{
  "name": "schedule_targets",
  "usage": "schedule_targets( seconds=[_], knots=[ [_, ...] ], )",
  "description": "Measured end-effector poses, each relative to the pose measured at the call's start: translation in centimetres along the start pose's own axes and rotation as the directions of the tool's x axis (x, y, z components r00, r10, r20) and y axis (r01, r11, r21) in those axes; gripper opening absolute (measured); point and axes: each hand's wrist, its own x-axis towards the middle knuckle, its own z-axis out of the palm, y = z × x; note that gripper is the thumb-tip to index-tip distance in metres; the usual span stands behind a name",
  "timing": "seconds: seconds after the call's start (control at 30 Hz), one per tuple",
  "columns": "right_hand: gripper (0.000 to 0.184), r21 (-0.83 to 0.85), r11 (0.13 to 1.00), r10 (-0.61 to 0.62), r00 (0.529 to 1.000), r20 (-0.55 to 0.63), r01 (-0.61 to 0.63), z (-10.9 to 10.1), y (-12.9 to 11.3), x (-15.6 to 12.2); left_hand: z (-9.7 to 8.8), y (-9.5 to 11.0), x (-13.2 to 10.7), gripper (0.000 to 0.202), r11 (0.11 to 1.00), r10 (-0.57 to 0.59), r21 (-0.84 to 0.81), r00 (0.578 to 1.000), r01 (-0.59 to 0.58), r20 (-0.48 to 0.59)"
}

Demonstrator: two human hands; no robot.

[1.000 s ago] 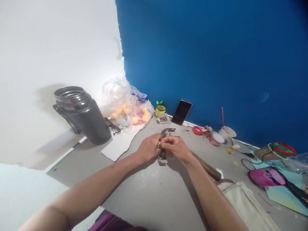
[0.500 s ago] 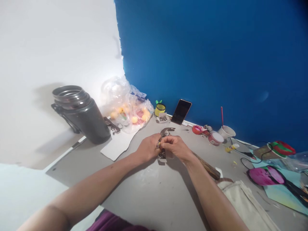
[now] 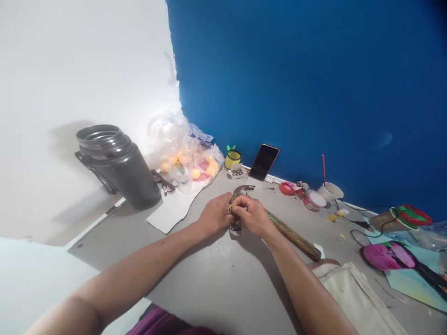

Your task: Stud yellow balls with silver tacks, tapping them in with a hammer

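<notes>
My left hand [image 3: 213, 215] and my right hand [image 3: 253, 215] meet over the grey table [image 3: 216, 279], both pinched on a small shiny object between the fingertips; I cannot make out what it is. Just below them sits a little open box of small metal pieces [image 3: 235, 225]. A claw hammer [image 3: 293, 237] with a wooden handle lies behind my right hand, its metal head beside my fingers.
A dark grey jug [image 3: 117, 165] stands at left by a white sheet [image 3: 171, 209] and a plastic bag of colourful things [image 3: 186, 156]. A phone [image 3: 264, 161] leans on the blue wall. Cups, cables, painted crafts [image 3: 387, 256] and a cloth bag [image 3: 356, 293] lie right.
My right hand has shifted slightly left and closer over the left fingertips, uncovering more of the hammer handle. Otherwise nothing has moved.
</notes>
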Motion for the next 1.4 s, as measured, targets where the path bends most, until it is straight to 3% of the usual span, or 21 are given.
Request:
schedule_targets(
  seconds=[0.23,0.37,0.5,0.63,0.7,0.77,0.87,0.93,1.0,1.17,1.27,1.4],
  knots=[
    [0.01,-0.078,0.997,0.03,0.999,0.016,-0.029,0.1,0.3,0.0,0.1,0.1,0.0,0.005,0.999,0.0,0.052,1.0,-0.002,0.025],
    [0.01,-0.206,0.979,-0.008,1.0,-0.016,0.004,0.4,0.3,-0.2,0.2,0.0,0.0,0.005,0.999,-0.003,0.044,0.999,0.001,0.041],
    [0.009,-0.301,0.953,-0.038,0.999,-0.01,0.033,0.0,-0.5,-0.3,0.1,0.2,0.0,0.004,0.998,0.023,-0.055,0.997,-0.019,0.072],
    [0.008,-0.13,0.988,-0.076,0.995,0.059,0.083,-1.2,-0.7,0.0,-0.1,0.6,-0.1,0.007,0.981,0.017,-0.195,0.999,-0.008,0.045],
    [0.01,-0.084,0.993,-0.078,0.997,0.013,0.079,-2.0,-0.3,0.2,-0.3,0.6,-0.1,0.011,0.961,0.046,-0.275,0.998,-0.035,0.034],
    [0.014,-0.198,0.98,-0.036,0.995,-0.092,0.017,-2.9,0.4,0.5,-0.6,0.5,-0.1,0.018,0.937,0.074,-0.346,0.995,-0.049,0.059],
    [0.018,-0.536,0.827,0.069,0.976,-0.205,-0.17,-4.3,1.5,0.8,-1.0,0.2,0.0,0.025,0.9,0.072,-0.435,0.994,-0.028,0.086],
    [0.019,-0.693,0.679,0.159,0.97,-0.182,-0.242,-4.9,2.1,0.9,-1.2,0.1,0.2,0.026,0.881,0.055,-0.473,0.996,-0.016,0.069],
    [0.019,-0.77,0.589,0.242,0.963,-0.121,-0.245,-5.2,2.6,0.9,-1.4,0.0,0.4,0.028,0.871,0.023,-0.49,0.998,0.008,0.057],
    [0.019,-0.793,0.562,0.263,0.96,-0.097,-0.234,-5.1,3.6,1.2,-1.5,-0.2,0.8,0.042,0.844,-0.08,-0.529,0.996,0.093,0.046],
    [0.023,-0.789,0.553,0.231,0.959,-0.163,-0.267,-4.8,3.7,1.4,-1.3,-0.9,1.1,0.035,0.826,-0.129,-0.544,0.989,0.147,0.071],
    [0.027,-0.803,0.525,0.011,0.946,-0.324,-0.281,-4.4,3.1,1.1,-1.1,-2.0,1.6,0.032,0.829,-0.136,-0.543,0.99,0.136,0.04]
  ],
)
